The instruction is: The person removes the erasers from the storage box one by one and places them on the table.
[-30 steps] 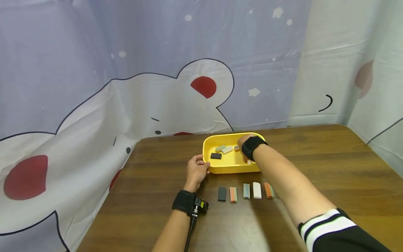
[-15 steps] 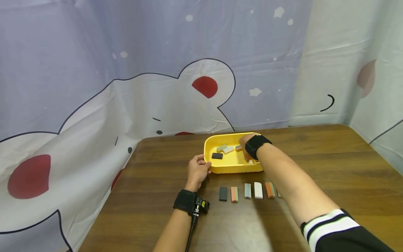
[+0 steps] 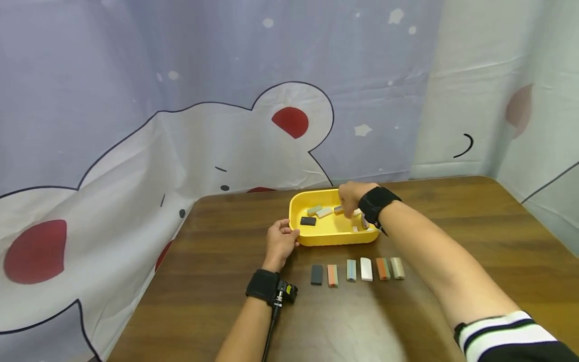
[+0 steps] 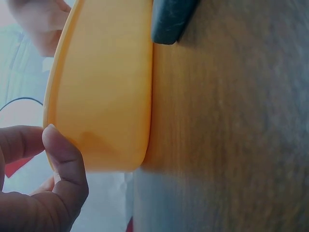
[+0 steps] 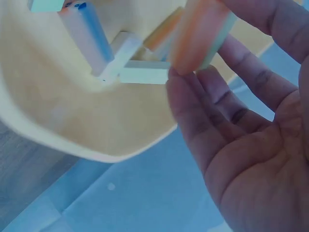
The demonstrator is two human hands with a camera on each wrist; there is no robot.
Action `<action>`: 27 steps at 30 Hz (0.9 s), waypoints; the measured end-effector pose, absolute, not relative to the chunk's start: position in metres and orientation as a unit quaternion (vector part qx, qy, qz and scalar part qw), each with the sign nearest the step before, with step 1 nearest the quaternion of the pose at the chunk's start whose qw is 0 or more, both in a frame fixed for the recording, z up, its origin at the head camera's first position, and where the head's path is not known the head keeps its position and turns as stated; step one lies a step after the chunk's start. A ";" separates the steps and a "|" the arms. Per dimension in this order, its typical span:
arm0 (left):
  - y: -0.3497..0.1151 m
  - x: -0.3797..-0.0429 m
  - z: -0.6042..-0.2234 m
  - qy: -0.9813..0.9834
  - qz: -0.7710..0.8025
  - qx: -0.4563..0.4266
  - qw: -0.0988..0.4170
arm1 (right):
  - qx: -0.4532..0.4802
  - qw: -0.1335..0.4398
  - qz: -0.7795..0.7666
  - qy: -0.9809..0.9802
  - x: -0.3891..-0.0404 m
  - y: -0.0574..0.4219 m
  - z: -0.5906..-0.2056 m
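Observation:
My left hand (image 3: 280, 242) pinches the rim at the near left corner of a yellow plastic bin (image 3: 336, 240); in the left wrist view the thumb lies on its outer wall. Over the bin's far right part, my right hand (image 3: 354, 196) holds an orange and green striped eraser (image 5: 199, 38) between thumb and fingers. Inside the bin lie several other erasers, among them a dark eraser (image 3: 308, 221), a whitish eraser (image 3: 323, 212) and a greenish eraser (image 3: 314, 210). The right hand and wrist strap cover part of the bin in the head view.
A row of erasers lies on the wooden table (image 3: 235, 261) before the bin, from a dark eraser (image 3: 316, 275) past a white eraser (image 3: 366, 269) to a beige eraser (image 3: 397, 268). A patterned curtain (image 3: 203, 141) hangs behind the table. A cable runs along the left forearm.
My right hand has risen from deep in the bin and shifted towards its far side. The beige eraser at the row's right end is now uncovered by the arm. My left hand stays on the rim.

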State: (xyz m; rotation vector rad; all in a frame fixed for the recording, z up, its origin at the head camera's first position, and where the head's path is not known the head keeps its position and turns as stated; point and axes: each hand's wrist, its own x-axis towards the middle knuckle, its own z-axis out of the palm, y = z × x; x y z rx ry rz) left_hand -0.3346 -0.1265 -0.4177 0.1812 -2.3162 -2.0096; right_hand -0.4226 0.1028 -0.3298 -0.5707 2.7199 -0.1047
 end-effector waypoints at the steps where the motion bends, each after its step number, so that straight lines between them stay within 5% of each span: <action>1: -0.127 -0.334 -0.418 -0.754 -0.653 0.060 0.034 | -0.212 0.178 -0.046 0.960 -0.420 0.104 -0.328; 16: -0.125 -0.336 -0.415 -0.759 -0.647 0.068 0.030 | -0.306 0.129 -0.074 0.940 -0.366 0.144 -0.303; 27: -0.127 -0.331 -0.416 -0.755 -0.651 0.071 0.031 | -0.332 0.072 -0.128 0.932 -0.328 0.185 -0.323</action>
